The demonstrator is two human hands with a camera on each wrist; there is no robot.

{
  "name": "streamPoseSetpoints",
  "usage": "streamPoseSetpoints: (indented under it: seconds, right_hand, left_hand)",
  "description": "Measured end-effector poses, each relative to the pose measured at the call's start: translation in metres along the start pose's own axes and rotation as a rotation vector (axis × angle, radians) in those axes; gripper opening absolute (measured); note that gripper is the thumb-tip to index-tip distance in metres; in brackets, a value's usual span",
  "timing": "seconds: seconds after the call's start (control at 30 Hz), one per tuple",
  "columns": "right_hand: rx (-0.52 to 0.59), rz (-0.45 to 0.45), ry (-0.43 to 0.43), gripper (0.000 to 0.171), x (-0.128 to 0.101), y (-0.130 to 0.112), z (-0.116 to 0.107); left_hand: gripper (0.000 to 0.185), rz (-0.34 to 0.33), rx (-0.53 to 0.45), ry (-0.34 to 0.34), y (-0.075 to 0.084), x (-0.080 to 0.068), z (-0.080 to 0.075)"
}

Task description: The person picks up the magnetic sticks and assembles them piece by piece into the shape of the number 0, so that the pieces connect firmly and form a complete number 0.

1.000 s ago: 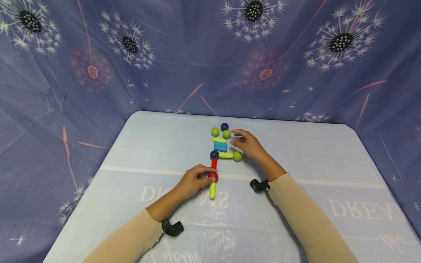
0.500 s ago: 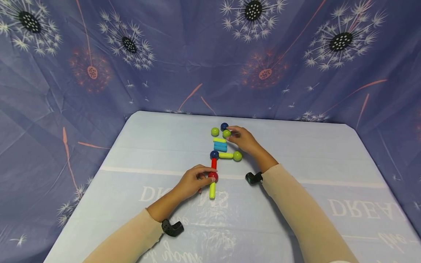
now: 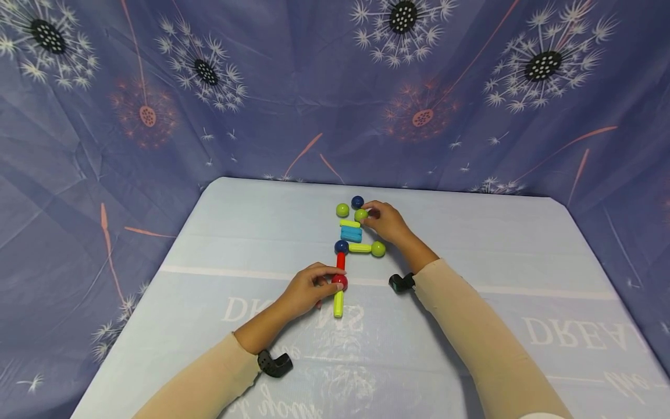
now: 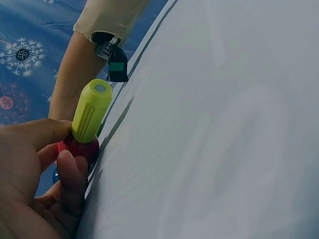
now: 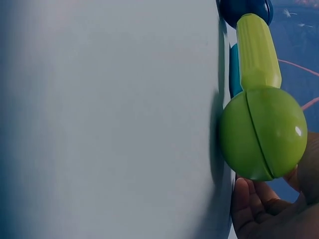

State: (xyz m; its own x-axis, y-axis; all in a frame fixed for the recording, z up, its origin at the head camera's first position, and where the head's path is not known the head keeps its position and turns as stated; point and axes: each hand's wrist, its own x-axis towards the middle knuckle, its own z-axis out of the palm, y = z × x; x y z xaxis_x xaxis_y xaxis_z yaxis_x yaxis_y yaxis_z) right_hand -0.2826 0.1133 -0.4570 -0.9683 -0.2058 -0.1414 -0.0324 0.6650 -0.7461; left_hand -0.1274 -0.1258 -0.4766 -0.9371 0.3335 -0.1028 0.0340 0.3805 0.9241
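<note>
Both arms wore long, close-fitting cream sleeves (image 3: pixel 487 343) ending at the wrist — each wrist carried a small black camera mount (image 3: pixel 274 363), the hands bare.

Head view from above, looking forward and down over the worktop (image 3: pixel 235 233), both wrist views very near its surface, each sharing the toy rods with the head view

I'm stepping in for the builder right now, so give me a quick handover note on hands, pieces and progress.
Left hand: pinches the red ball joining red rod and lower yellow rod.
Right hand: fingertips on a loose green ball.
Done: the chain runs on to a blue ball, a yellow rod and a green end ball.
Left: another green ball, dark blue ball, stacked yellow and blue rods.
</note>
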Motion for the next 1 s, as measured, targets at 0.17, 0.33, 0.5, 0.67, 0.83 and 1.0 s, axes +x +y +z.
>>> streamPoseSetpoints:
  seconds: [0.17,0.33,0.5,0.67,0.83,1.0]
  right_hand:
    - [0.008,0.014,0.000,0.038,0.001,0.001,0.000]
    - [0.055,0.028,0.015,0.038,0.000,0.001,-0.001]
    - [0.111,0.020,0.041,0.037,-0.007,-0.002,-0.006]
    - [0.181,-0.004,0.051,0.037,-0.018,-0.010,-0.012]
    - [0.200,-0.032,0.058,0.038,-0.031,-0.018,-0.017]
    - [0.215,-0.060,0.050,0.037,-0.046,-0.025,-0.019]
  left_hand:
    - [0.031,-0.002,-0.007,0.000,-0.001,0.000,0.000]
    - [0.031,-0.009,-0.009,0.001,-0.003,0.001,0.000]
    - [0.030,-0.007,-0.010,-0.006,-0.001,0.000,0.000]
    - [0.030,-0.007,-0.012,-0.007,0.001,-0.001,0.000]
    - [0.030,-0.015,-0.006,-0.006,0.002,-0.001,-0.001]
    - [0.030,-0.019,0.001,-0.002,0.001,-0.001,-0.001]
